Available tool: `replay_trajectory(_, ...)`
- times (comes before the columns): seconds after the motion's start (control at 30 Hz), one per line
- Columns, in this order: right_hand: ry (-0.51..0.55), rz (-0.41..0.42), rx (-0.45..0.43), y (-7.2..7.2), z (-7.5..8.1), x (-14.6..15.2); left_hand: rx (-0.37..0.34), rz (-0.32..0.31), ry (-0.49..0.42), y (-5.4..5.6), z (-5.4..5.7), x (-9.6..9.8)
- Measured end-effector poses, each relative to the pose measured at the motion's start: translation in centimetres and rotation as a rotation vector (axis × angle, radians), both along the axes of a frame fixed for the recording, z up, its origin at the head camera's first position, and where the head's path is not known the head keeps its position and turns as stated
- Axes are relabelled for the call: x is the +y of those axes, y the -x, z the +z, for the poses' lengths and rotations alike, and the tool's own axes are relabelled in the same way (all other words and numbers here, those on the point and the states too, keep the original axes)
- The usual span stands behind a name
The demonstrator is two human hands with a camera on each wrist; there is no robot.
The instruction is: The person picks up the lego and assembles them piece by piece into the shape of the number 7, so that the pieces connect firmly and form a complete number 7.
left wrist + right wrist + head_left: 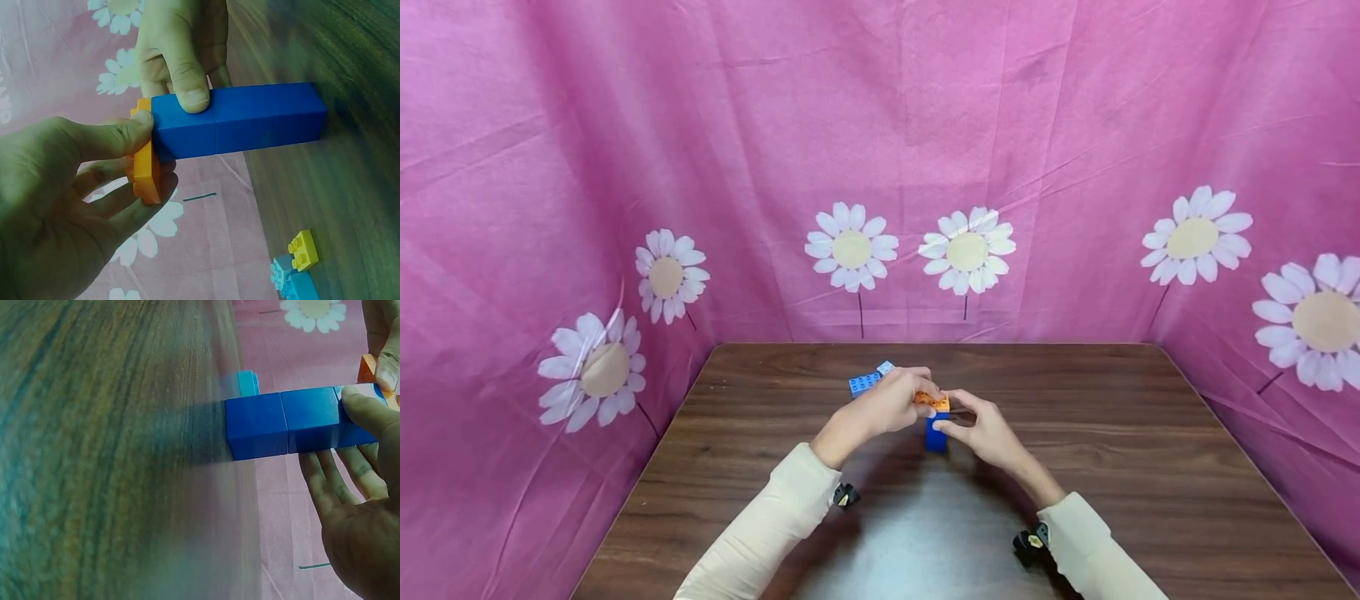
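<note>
A tower of stacked blue blocks (pixel 936 437) stands upright on the wooden table, with an orange studded brick (pixel 147 172) at its top end. My left hand (pixel 886 403) pinches the orange brick between thumb and fingers, and part of the brick sticks out past the tower's side. Around the upper part of the tower, my right hand (pixel 991 435) holds the blue blocks; its thumb lies on one face and its fingers on the other side. A white patch shows on the upper block beside that thumb in the right wrist view.
Behind my left hand lie a blue studded brick (pixel 863 383) and a light blue brick (pixel 885 367). A yellow brick (pixel 304 250) is beside them in the left wrist view. Pink cloth (pixel 910 125) with printed daisies hangs around the table's (pixel 1075 392) back and sides.
</note>
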State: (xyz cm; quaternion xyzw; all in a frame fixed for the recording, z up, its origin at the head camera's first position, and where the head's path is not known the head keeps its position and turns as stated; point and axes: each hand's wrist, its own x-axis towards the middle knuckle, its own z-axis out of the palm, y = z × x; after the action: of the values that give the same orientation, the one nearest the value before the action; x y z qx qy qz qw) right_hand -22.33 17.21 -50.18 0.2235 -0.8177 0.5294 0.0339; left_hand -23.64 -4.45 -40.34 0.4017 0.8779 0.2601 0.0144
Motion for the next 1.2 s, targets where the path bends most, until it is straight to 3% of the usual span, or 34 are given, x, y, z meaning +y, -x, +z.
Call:
replay_trajectory(0.5,0.023,-0.006,0.011,-0.1,-0.4,-0.1,0.007,0.008,-0.007,0.0,-0.5,-0.1)
replay_trajectory(0.77,0.022,-0.014,0.013,-0.3,0.1,-0.3,0.016,-0.002,-0.006,0.1,-0.6,-0.2)
replay_trajectory(1.1,-0.001,-0.028,-0.014,-0.3,0.4,-0.4,-0.007,0.02,-0.056,0.4,-1.5,-0.6)
replay_trajectory(1.2,-0.004,-0.023,-0.006,-0.2,0.4,-0.5,-0.065,0.0,-0.117,0.8,-1.4,-1.2)
